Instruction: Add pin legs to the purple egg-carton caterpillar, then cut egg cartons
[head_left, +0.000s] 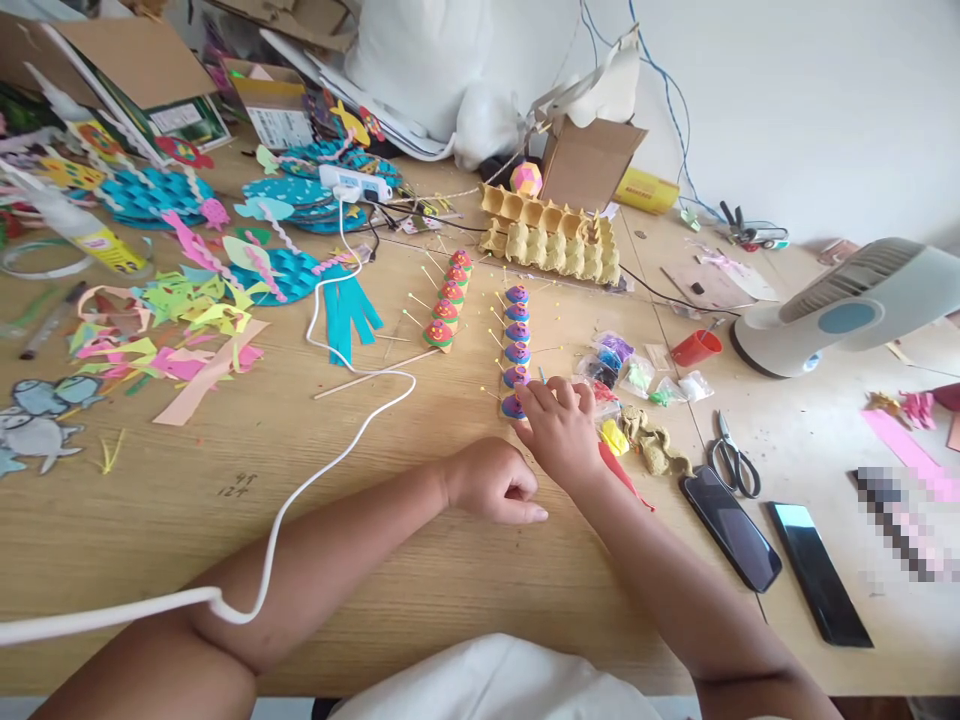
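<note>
A purple and blue egg-carton caterpillar [517, 331] lies lengthwise in front of me, with thin yellow-tipped sticks along its sides. My right hand [561, 425] is at its near end, thumb and forefinger closed on the last cup; the exact contact is partly hidden. Low on the table, close to the right wrist, my left hand [495, 482] rests in a loose fist, with nothing visible in it. To the left stands a second caterpillar [448, 303], red and green, with similar sticks and a small face on its near cup.
Beyond lie egg cartons [555, 240]. Clay packets [616, 350], a red cup [696, 347], scissors [733, 460], two phones [731, 530] and a fan [832, 310] are at right. A white cable [360, 430] crosses my left arm. Paper scraps [187, 310] cover the left.
</note>
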